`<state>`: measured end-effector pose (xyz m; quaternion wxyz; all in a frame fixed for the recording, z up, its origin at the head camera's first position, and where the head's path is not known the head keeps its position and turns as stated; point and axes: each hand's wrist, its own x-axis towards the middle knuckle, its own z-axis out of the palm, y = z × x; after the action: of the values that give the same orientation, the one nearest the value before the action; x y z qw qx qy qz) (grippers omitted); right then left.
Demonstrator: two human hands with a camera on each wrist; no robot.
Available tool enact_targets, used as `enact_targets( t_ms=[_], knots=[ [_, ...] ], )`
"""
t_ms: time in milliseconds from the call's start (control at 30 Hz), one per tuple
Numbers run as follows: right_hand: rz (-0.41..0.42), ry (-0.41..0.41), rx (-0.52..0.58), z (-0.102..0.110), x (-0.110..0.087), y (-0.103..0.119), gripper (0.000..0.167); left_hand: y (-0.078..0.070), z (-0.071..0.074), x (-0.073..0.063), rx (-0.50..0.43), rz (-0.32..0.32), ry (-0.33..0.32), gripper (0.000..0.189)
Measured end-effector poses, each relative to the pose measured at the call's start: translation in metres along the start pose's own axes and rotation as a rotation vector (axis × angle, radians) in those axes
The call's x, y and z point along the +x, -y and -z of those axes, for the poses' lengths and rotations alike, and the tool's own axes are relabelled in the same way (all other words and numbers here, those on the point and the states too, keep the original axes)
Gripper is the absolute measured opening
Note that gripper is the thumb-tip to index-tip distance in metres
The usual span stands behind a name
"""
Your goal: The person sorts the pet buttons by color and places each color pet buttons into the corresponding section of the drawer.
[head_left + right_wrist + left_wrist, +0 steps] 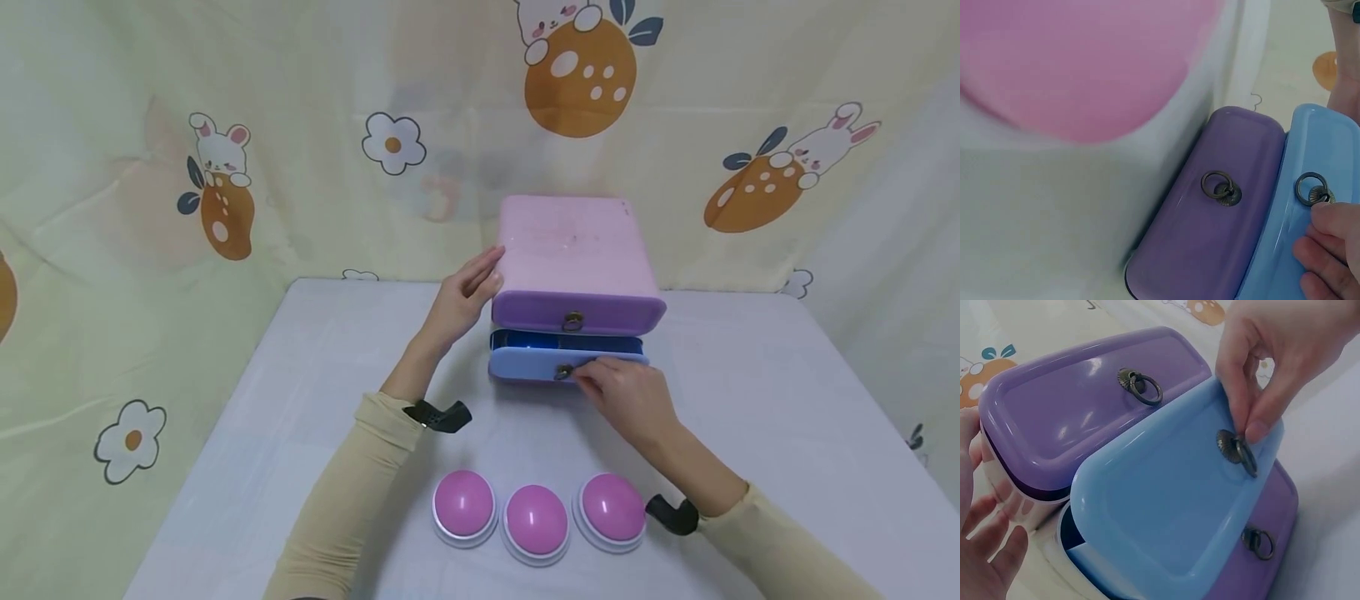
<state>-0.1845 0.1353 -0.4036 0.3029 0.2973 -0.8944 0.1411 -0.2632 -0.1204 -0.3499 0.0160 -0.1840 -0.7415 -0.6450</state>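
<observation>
Fingers of the right hand (628, 397) pinched the ring handle (563, 372) of the blue drawer (521, 365) between thumb and forefinger. Fingers of the left hand (463, 302) were spread and rested against the left side of the cabinet (573, 250).

Location: the blue drawer was the middle one of three, set between the upper purple drawer (1066, 419) and the lower purple drawer (1207, 225). Its front stood partly out from the cabinet, and a strip of dark blue interior showed behind its top edge. The cabinet stood on the white table (750, 400), near the curtain (315, 83).

Appearance: the blue front was pale, glossy and wide, with rounded corners and a raised border around a flat panel. Its handle consisted of a dark bronze-coloured ring on a ribbed backing plate (1227, 447). Both purple fronts had the same rounded outline and the same type of ring. The cabinet top was smooth and pink, with small marks on its surface.

Three pink domes (536, 520) on round white bases formed a row on the table, in front of the cabinet.
</observation>
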Motion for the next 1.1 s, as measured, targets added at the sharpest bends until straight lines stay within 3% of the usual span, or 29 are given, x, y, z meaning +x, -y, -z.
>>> enact_targets(
  t_ms=[1100],
  knots=[
    [-0.026, 0.001, -0.067, -0.013, 0.014, -0.014, 0.004, 0.001, -0.001, -0.002, -0.037, -0.018, -0.012, 0.046]
  ],
)
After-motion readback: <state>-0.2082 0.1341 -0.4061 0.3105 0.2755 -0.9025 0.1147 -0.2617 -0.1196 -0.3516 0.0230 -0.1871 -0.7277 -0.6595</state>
